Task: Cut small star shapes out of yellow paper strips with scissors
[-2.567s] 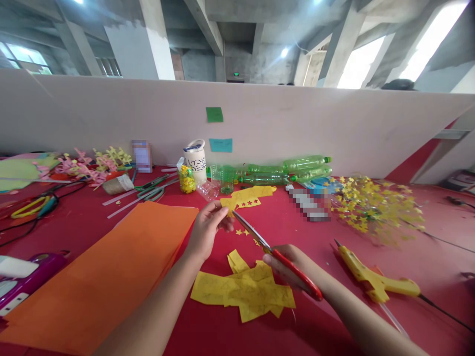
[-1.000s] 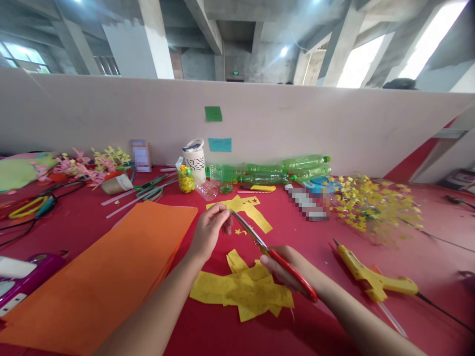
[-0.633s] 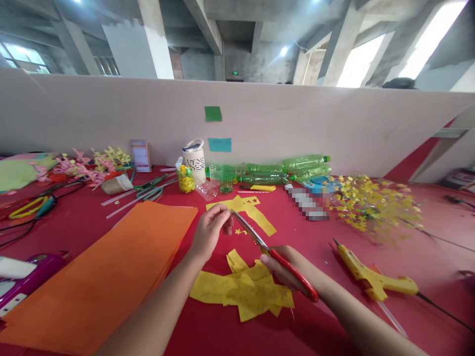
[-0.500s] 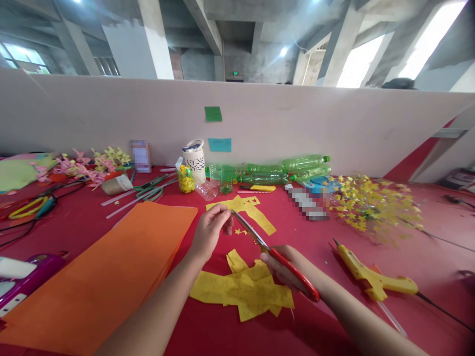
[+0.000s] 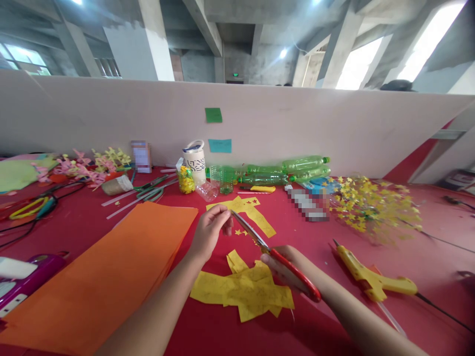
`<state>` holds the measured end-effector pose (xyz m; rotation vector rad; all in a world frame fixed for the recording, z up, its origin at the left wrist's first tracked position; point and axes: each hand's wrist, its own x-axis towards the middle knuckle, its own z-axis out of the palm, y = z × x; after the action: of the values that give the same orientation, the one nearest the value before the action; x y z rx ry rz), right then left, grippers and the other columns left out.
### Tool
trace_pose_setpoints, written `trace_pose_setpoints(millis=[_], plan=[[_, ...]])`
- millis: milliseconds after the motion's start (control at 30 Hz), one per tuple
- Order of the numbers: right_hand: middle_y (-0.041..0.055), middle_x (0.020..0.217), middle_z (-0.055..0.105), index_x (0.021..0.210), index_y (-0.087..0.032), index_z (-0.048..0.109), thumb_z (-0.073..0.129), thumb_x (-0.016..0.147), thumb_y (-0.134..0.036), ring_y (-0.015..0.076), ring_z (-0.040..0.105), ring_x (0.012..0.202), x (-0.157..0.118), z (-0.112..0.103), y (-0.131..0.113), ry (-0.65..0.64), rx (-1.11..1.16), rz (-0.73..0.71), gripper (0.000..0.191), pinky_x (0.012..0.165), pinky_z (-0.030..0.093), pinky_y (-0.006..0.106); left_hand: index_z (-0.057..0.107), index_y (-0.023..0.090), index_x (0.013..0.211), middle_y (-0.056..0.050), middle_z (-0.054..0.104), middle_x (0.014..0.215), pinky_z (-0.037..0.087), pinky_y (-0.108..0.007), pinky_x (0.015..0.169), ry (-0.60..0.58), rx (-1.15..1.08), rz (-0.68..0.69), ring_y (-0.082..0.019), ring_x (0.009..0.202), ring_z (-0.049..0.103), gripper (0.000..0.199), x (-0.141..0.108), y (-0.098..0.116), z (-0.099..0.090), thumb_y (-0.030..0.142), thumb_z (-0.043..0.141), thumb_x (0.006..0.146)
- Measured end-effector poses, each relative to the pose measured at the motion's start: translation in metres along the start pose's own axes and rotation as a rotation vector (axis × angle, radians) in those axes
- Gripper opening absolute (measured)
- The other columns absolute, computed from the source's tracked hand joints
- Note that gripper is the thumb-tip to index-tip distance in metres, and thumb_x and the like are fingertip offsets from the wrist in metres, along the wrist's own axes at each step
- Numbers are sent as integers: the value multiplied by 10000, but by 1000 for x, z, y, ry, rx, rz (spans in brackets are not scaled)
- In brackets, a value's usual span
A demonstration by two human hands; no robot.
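Here's your right hand [image 5: 295, 255], curled round the looped grips of the red-handled metal scissors [image 5: 293, 271], whose long bright blades taper to a point just beside your left fingertips. Your left hand [image 5: 211, 226] is pinched, thumb against forefinger; whatever may be between them is too small to tell. Near the blades, small five-pointed yellow stars [image 5: 238, 232] lie loose on the smooth red surface [image 5: 311, 242]. Beyond your fingers, flat yellow felt-like pieces [image 5: 262, 222] overlap, star-shaped holes showing red through them. Nearer you sits a pile of angular yellow felt-like strips [image 5: 241, 291], straight-edged and faintly lined. On your left, it's a broad stack of flat orange rectangular sheets [image 5: 111, 262]; on your right, a yellow plastic glue gun [image 5: 371, 278] with a dark, pointed nozzle, and past it a wispy spray of yellow stars [image 5: 361, 205]. Translucent, ribbed green plastic bottles [image 5: 267, 179] line the back.
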<state>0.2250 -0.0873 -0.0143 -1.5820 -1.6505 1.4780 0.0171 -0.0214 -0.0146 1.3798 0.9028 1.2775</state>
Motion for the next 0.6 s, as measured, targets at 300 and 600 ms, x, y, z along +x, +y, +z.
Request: trace_pose_setpoints(millis=[300,600], plan=[[-72,485,330,610,-186,418,604,779,-566,51,321,383,0,-3,3,-16,-36,-28,456,349,249,170,536,183,681,21,550,611,397,-233,528,-6,-17,3,-100,515,506,221,1,-2,-1,330,528,846],[-65,554,283,614,-191,370,604,780,-525,65,274,484,9,-6,18,24,-179,-115,441,418,209,193,588,173,668,14,563,584,401,-244,539,2,35,-24,-109,506,511,231,4,-6,-10,342,565,824]])
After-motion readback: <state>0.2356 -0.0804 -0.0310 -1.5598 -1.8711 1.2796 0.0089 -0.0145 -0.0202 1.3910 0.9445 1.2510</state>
